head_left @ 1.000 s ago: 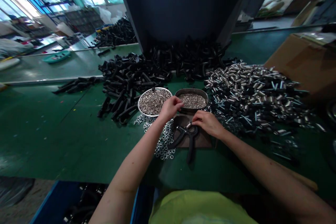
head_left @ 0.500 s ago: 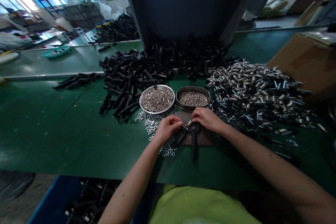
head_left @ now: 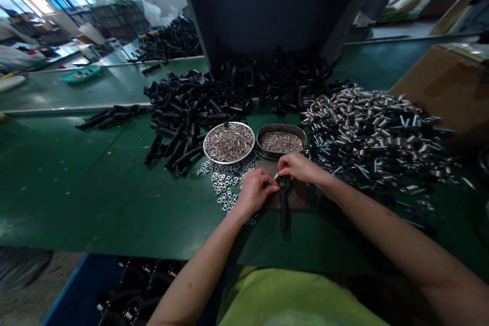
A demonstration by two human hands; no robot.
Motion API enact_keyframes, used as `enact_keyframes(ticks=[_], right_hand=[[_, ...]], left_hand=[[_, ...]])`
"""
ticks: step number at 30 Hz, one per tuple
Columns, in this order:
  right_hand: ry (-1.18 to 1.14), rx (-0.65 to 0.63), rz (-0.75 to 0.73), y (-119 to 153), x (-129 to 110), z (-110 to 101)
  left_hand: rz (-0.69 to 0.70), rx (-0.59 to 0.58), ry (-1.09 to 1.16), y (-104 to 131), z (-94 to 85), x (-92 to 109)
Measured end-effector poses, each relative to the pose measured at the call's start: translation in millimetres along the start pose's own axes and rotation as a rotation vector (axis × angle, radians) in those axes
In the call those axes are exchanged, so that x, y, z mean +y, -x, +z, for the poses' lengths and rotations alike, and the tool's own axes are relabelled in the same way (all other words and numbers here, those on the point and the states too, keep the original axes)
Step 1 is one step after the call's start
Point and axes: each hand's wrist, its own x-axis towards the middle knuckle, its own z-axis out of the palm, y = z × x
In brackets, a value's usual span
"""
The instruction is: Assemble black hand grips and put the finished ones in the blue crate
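Observation:
A black plastic spring clamp [head_left: 283, 209] lies on a brown plate [head_left: 301, 197] at the front of the bench, one handle toward me. My left hand [head_left: 256, 191] is closed over its left side and covers the other handle; any small part in those fingertips is hidden. With thumb and fingers pinched, my right hand [head_left: 296, 168] grips the clamp's upper end. A bit of shiny metal spring [head_left: 276, 176] shows between the two hands. Just beyond are a round dish [head_left: 253, 145] of small metal pins and an oval tin [head_left: 305, 143] of tiny metal pieces.
Loose nuts [head_left: 225, 183] lie left of the plate. Black clamp parts [head_left: 187, 107] are heaped behind, spilling from a tipped grey bin [head_left: 275, 5]. Springs and bolts [head_left: 367, 122] pile up at right beside a cardboard box [head_left: 439, 91]. A blue crate [head_left: 72, 290] sits below the bench.
My left hand has moved right and now covers the clamp's left handle, which showed before. My right hand stays pinched at the upper end.

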Motion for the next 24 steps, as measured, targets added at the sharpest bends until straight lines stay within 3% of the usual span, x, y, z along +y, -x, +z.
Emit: enact_keyframes(ticks=[5,11,16,24], right_hand=[[-0.039,0.045,-0.014,4.3,-0.9,2.6],[-0.092,0.053,-0.018,2.7,7.1,8.4],[-0.114,0.082,-0.052,1.9,11.8,13.5],[-0.088,0.236,-0.081,28.2,15.3,21.9]], left_hand=[[-0.038,-0.002,-0.044,-2.6,9.7,1.2],[-0.126,-0.098,0.091,-8.7,10.6,-3.4],[-0.226,-0.097,0.145,-11.0,11.2,-4.5],[-0.081,-0.004,0.063,-3.1,12.4,0.7]])
